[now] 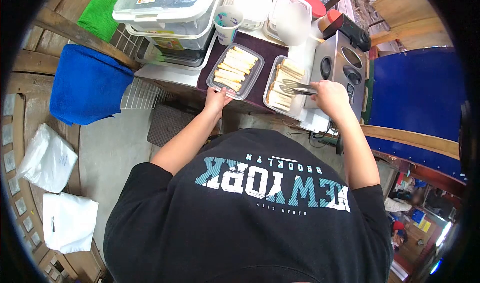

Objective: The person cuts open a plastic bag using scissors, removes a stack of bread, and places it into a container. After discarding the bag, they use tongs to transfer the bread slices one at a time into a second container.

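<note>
My left hand (218,100) grips the near rim of a clear plastic container (247,86), its fingers closed on the edge. Inside lie sandwich slices (235,68), pale with browned edges, packed side by side. To the right, my right hand (332,99) is closed around metal tongs (303,88). The tongs' tips reach over a second container (266,89), which holds another row of sandwich slices (286,83). Both containers rest on a dark cloth (206,73) at the counter's front.
A steel appliance (332,48) stands right of the second container. Behind are a patterned cup (227,25), stacked lidded bins (170,13) and white plastic tubs (247,3). A blue towel (90,85) hangs at left, near white plastic bags (69,220). People are in the far right background.
</note>
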The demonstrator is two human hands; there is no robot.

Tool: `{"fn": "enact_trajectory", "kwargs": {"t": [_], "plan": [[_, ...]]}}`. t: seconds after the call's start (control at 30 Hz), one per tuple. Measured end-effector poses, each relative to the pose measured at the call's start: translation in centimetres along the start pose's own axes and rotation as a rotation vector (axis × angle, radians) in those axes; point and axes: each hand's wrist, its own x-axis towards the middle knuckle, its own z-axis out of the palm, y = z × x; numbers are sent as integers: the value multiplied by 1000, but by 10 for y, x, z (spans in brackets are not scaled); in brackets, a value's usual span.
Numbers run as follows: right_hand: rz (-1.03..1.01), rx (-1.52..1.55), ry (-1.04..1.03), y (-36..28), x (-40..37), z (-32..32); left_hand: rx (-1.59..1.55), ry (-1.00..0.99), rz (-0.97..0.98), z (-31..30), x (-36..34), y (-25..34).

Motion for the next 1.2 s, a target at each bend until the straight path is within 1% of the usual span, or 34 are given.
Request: {"fn": "enact_trajectory", "kwargs": {"t": [0.07,0.1,0.13,0.2,0.3,0.4,0.43,0.53,0.57,0.67,0.7,0.83,0.93,1.03,1.13,1.2], "plan": [[-54,54,53,-7,-2,-1,10,13,-9,-3,6,-4],[-80,60,15,-13,-1,-1,13,19,-10,-3,6,-4],[-131,57,24,-17,-1,5,17,25,-13,-3,6,-5],[-138,-7,61,-26,1,9,13,32,-16,-2,4,-4],[-65,27,244,-19,5,8,3,32,-15,0,-1,1],[-25,-13,226,-12,7,5,18,46,-25,1,-3,2],[-42,7,214,-12,6,4,26,52,-28,2,-2,2],[-8,-35,26,-9,12,23,42,39,-29,2,-2,4],[4,4,41,-2,14,27,37,41,-28,2,-3,4],[13,32,70,2,6,12,29,31,-13,4,-5,6],[53,73,47,5,5,11,33,20,-2,4,-9,9],[151,114,143,4,-8,-1,23,17,11,5,-11,10],[226,157,178,0,-15,-10,2,97,41,8,-10,7],[256,213,226,-1,-18,-9,-20,53,44,2,-4,3],[286,258,319,4,-22,-9,-20,21,61,1,-7,5],[351,217,347,11,-24,-9,-6,12,66,2,-11,8]]}}
